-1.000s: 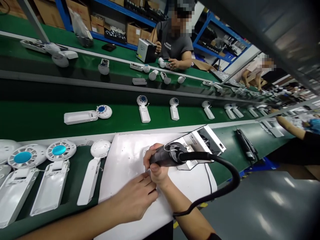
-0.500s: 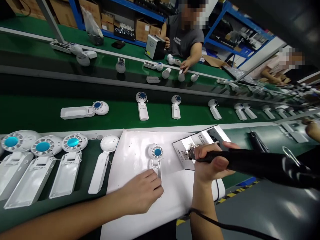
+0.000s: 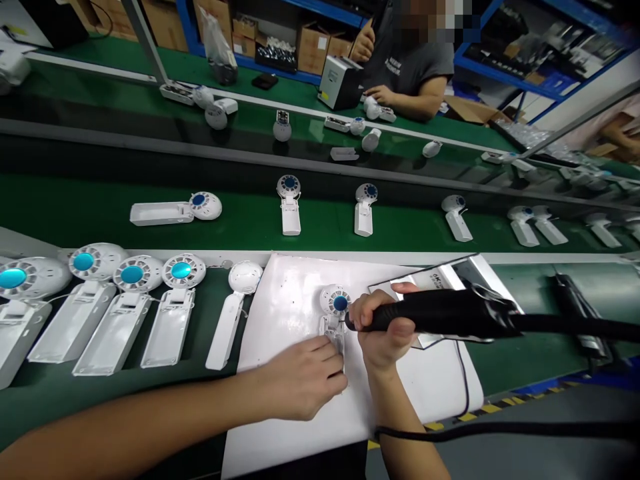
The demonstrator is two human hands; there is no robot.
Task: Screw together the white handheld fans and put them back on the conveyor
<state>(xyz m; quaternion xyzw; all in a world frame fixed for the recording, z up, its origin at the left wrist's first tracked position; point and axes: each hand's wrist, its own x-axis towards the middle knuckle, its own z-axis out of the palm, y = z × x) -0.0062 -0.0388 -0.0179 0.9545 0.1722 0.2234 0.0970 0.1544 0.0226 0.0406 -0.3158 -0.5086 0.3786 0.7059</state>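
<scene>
A small white handheld fan [image 3: 331, 303] with a blue hub lies on the white sheet [image 3: 285, 313], its round head pointing away from me. My left hand [image 3: 310, 377] is closed over the fan's handle and pins it to the sheet, hiding most of the handle. Gripped in my right hand [image 3: 383, 333] is a black electric screwdriver [image 3: 450, 312], held nearly level. Its tip end reaches the joint between head and handle; whether the bit touches cannot be made out. Behind that hand stands a silver and black screw feeder box [image 3: 435, 277], partly covered.
Several white fans, including one fan [image 3: 173, 310], lie in a row to the left. Beyond the sheet, more fans such as this one [image 3: 290, 205] lie along the green belt [image 3: 245, 220]. A co-worker [image 3: 415, 73] sits across the line. A black cable [image 3: 500, 430] crosses low right.
My right hand has brought the screwdriver left, from the screw feeder box to the fan's joint. My left hand still holds the handle. The whole view has shifted somewhat.
</scene>
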